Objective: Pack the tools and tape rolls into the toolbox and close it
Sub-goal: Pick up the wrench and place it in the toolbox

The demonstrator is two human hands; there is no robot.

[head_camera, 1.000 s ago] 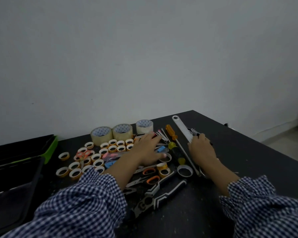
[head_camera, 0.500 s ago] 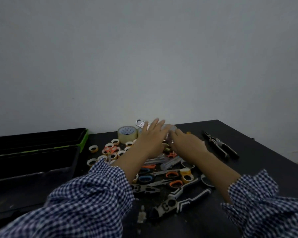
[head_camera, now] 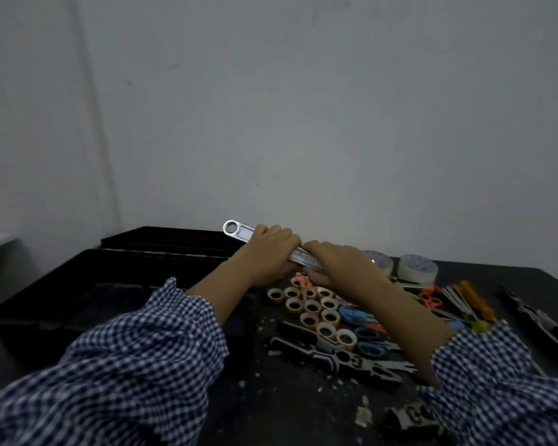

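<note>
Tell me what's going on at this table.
A person in a checked shirt holds a silver wrench off the table with both hands. The left hand grips near the ring end and the right hand grips the other end. The ring end points toward the open black toolbox on the left. Small tape rolls, two big tape rolls, scissors, pliers and a screwdriver lie unpacked on the table.

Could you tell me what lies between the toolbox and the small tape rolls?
Head view: only a narrow strip of dark table, flecked with pale crumbs, separates toolbox from small tape rolls.
</note>
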